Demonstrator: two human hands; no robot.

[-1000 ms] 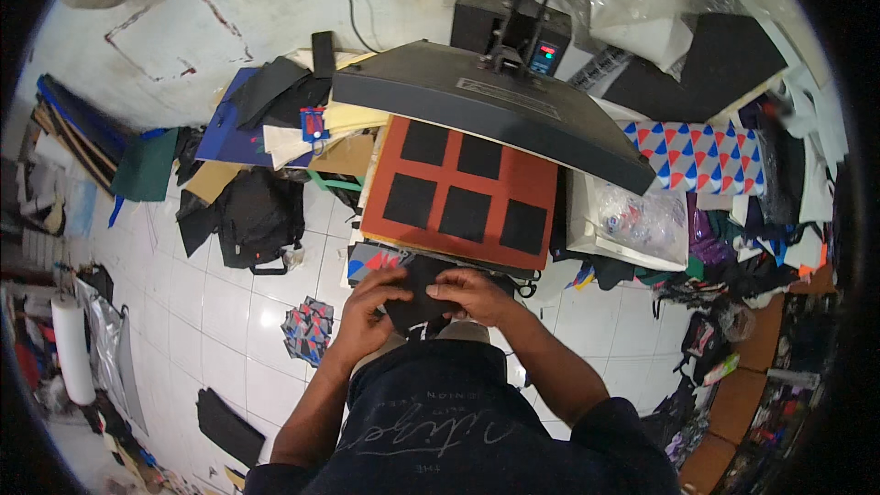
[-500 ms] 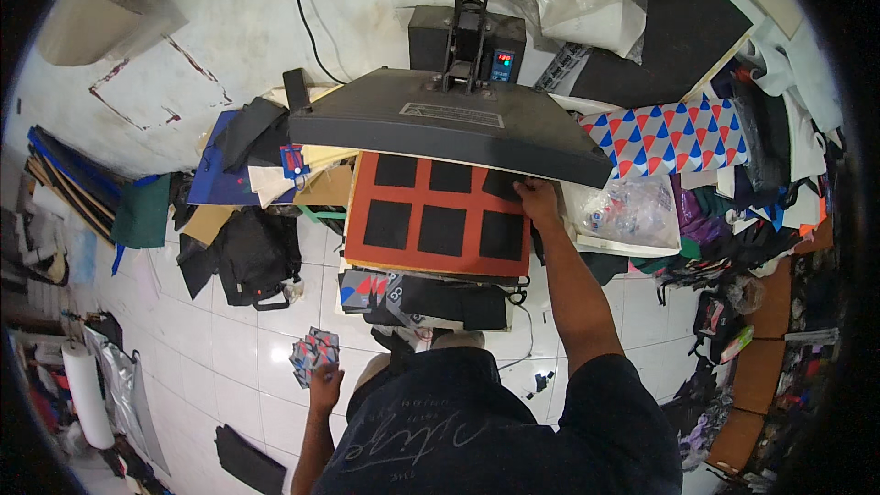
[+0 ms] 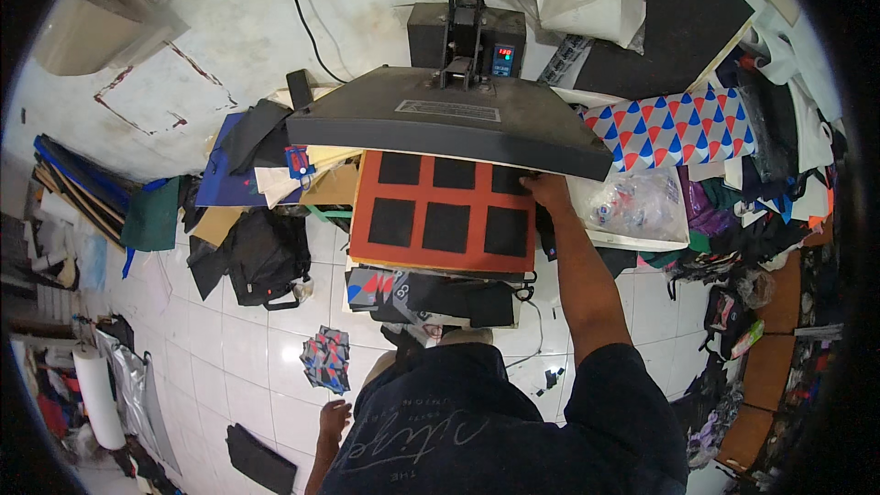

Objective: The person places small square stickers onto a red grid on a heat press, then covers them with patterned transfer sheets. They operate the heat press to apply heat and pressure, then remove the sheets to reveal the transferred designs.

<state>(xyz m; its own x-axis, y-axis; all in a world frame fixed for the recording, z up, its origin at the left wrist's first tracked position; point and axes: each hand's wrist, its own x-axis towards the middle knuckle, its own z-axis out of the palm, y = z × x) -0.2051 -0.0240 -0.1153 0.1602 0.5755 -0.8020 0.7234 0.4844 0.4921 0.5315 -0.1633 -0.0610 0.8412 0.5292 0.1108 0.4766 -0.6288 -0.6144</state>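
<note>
A heat press stands in front of me with its grey upper plate (image 3: 449, 124) swung up. Below it lies a red pad (image 3: 367, 220) carrying several black squares (image 3: 446, 226). My right hand (image 3: 547, 191) reaches to the pad's far right corner, with its fingers on the black square there, partly under the plate's edge. Whether it grips the square is unclear. My left hand (image 3: 332, 420) hangs low at my side, holding nothing, with its fingers apart. It is near a stack of patterned pieces (image 3: 327, 359) on the tiled floor.
Folded black and patterned pieces (image 3: 431, 295) lie at the press's front edge. A black bag (image 3: 261, 257) and piled fabric sit to the left. On the right are a clear plastic bag (image 3: 632, 206) and a red-and-blue triangle cloth (image 3: 669, 128). The control box (image 3: 467, 37) is behind.
Both hands were at the black pieces in front of me. My right hand then reached out to the pad's far right corner, while my left hand dropped to my side.
</note>
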